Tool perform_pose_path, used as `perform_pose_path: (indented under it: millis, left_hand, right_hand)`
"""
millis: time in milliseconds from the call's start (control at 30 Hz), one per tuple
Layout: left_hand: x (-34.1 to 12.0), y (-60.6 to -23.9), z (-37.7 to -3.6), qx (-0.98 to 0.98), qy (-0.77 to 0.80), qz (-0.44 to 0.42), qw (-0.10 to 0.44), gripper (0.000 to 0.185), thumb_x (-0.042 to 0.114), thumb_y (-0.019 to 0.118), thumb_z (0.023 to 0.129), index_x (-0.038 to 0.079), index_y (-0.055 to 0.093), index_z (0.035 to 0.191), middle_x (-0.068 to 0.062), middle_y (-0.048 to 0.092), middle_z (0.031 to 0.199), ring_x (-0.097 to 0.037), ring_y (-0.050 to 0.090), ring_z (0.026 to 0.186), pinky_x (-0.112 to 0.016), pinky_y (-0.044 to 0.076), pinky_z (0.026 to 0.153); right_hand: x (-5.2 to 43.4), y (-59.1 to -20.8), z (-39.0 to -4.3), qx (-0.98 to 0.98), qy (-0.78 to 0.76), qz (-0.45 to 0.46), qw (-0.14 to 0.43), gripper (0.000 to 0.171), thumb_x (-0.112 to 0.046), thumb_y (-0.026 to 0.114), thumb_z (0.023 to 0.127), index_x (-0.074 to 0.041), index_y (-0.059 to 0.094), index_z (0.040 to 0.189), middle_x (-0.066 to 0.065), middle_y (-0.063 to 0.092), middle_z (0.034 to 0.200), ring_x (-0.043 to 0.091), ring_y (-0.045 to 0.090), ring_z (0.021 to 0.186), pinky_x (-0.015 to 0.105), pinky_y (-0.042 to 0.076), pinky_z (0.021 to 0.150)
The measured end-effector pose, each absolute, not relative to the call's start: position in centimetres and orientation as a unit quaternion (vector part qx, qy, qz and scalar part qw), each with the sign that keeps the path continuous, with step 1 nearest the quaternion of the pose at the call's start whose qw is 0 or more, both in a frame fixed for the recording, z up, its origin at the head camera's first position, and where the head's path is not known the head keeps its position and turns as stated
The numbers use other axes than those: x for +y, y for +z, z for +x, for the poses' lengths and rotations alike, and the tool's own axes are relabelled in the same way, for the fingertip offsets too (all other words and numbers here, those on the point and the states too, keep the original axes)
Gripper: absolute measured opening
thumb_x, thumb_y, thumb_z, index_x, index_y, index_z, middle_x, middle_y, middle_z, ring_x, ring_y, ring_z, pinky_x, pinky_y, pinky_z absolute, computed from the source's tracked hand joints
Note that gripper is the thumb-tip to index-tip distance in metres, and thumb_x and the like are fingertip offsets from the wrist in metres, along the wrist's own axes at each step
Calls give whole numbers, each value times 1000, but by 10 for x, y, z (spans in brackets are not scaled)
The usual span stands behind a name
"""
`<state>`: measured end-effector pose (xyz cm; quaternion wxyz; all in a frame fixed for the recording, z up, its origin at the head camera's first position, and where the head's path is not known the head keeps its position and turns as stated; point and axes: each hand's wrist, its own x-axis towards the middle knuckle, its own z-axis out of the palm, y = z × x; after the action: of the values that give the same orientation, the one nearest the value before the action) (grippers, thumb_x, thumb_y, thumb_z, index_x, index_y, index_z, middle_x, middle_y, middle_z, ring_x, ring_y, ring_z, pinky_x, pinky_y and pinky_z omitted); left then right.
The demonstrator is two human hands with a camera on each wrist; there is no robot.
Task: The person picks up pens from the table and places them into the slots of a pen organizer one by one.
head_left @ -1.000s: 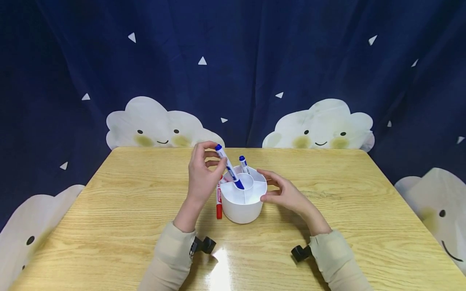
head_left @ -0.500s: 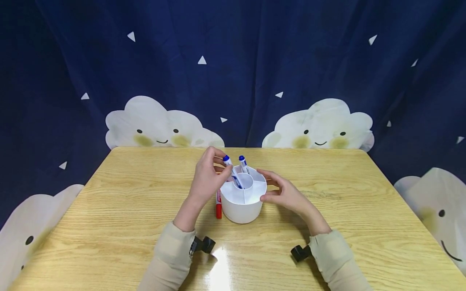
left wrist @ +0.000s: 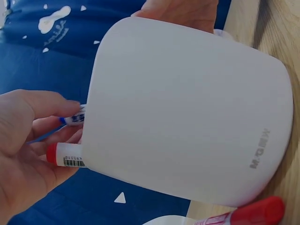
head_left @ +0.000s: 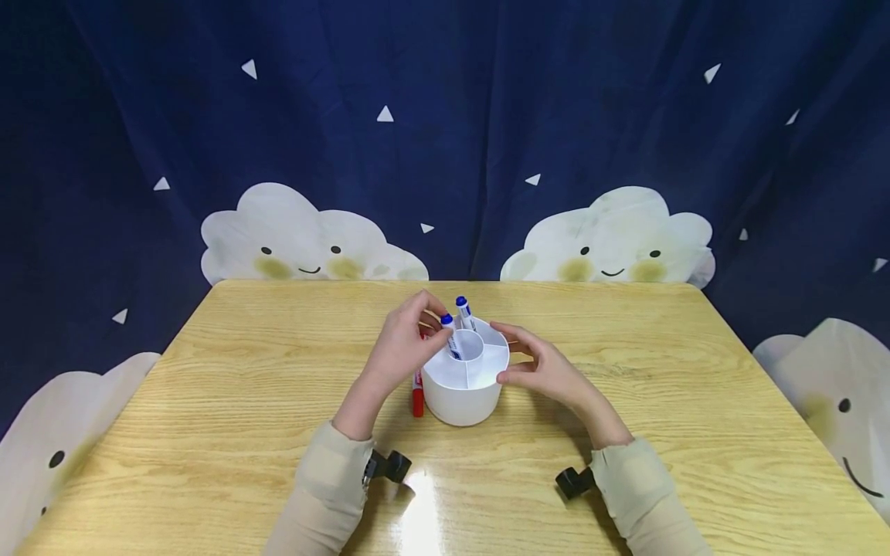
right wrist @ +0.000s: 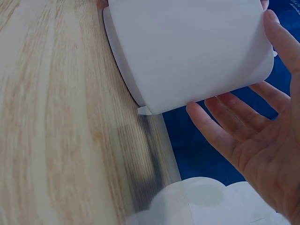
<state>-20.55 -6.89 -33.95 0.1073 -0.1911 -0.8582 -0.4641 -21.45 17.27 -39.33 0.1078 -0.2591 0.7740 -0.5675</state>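
Two blue-capped white markers stand in the white plastic compartmented holder (head_left: 464, 378) at mid-table. The left hand (head_left: 403, 347) pinches one marker (head_left: 450, 337) near its cap; lower it straight, then release. The right hand (head_left: 542, 371), fingers relaxed, steadies the holder's side.

a light wooden table (head_left: 208, 401) with visible grain fills the near part of the scene, with a bright glare of light on its near edge. behind it, across the far side, hangs a dark blue curtain (head_left: 445, 116) printed with small white triangles and smiling white clouds (head_left: 299, 235)
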Motion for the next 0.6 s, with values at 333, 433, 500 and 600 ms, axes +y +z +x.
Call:
perform_pose_path:
  millis: [333,433,500,600]
  left_hand:
    - [-72,-342,-208,-869,-451,-190,79,18,12,65,82,11,56,97,-2,59,96,-14,61,83,-27,53,73]
    - [-76,-342,-209,-866,-459,-180,89,15,16,62,85,11,57,99,-1,60,97,-14,60,84,-28,52,74]
    - [-80,-341,-210,-857,-477,-166,106,14,16,60,86,10,58,99,-2,61,96,-15,59,83,-30,51,74]
    - [-87,-340,-213,-841,-504,-140,139,13,14,58,87,8,60,98,-5,63,94,-17,59,82,-31,50,74]
  right_hand:
    - [174,-396,-216,776,-564,-263,104,72,-16,73,76,-18,37,139,9,43,134,33,46,115,41,49,86]
    - [174,-396,-216,776,-564,-263,103,72,-16,73,76,-17,37,139,10,43,134,33,46,115,42,49,86]
    - [173,-396,-216,777,-563,-261,102,72,-16,73,76,-18,37,138,10,43,134,32,46,114,42,49,86]
    - [173,-396,-216,780,-561,-258,100,72,-17,73,75,-18,37,138,9,43,134,30,47,113,43,49,86]
